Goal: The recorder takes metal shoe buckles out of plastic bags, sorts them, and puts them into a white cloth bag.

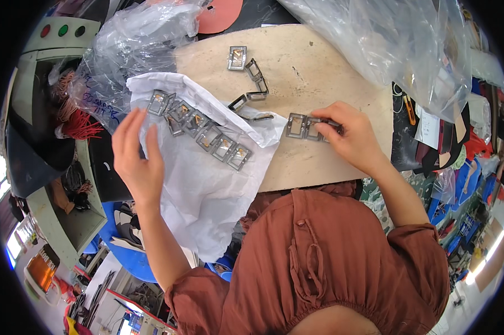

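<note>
My right hand pinches one end of a short row of small dark grey rectangular frames over the tan board. My left hand has its fingers apart and holds nothing. Its fingertips are beside the end of a longer row of similar frames, which lies on a crumpled white paper sheet. Several of those frames carry small gold-coloured parts. Farther back on the board are a single frame and a bent, linked group of dark frames, which reaches the paper's edge.
The tan board covers the work surface. Clear plastic sheeting overhangs its far right, and more plastic lies at the far left. A pale green machine housing with coloured buttons stands left. A yellow-handled tool lies at right.
</note>
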Available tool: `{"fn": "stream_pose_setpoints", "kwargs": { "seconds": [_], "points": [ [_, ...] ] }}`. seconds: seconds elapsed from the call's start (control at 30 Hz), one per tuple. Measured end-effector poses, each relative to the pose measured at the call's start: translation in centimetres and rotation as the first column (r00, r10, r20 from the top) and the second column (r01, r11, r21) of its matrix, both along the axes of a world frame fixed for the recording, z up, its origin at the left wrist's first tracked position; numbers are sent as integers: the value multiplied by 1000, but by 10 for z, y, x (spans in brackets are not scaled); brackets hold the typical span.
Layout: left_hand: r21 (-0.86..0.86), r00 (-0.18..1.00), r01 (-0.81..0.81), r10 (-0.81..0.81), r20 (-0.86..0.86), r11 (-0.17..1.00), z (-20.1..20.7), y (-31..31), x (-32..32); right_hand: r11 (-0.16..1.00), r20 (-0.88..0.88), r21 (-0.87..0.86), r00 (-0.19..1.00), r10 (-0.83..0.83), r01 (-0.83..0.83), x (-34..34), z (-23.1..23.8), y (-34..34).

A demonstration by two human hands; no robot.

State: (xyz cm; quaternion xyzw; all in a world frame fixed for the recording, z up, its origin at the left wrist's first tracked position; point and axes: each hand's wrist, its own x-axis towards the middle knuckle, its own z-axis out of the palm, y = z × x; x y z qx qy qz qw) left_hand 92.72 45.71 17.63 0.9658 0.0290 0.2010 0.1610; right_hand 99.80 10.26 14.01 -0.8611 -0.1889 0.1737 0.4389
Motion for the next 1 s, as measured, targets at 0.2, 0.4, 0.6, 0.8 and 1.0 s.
{"fn": "stream_pose_setpoints", "kwargs": {
  "seconds": [0.2, 0.4, 0.6, 0.8, 1.0],
  "points": [
    [-190, 978, 160, -182, -105, 969, -2, -58, -28, 996, -4, -38, 996, -85, 85, 12, 6, -11],
    [-157, 943, 255, -282, -180, 954, -31, -119, -33, 987, 55, -116, 993, -105, 111, 23, 2, -17],
    [-213, 955, 215, -250, -158, 953, -45, -140, -32, 968, 655, -240, 748, 107, 72, 39, 1, -7],
    [-248, 945, 303, -324, -48, 920, -68, -142, -41, 999, 307, 43, 952, -16, 3, 44, 10, 55],
    [-266, 950, 302, -312, 5, 915, -61, -152, -33, 995, 43, -54, 995, 89, -86, 88, 2, 117]
  ]
}}
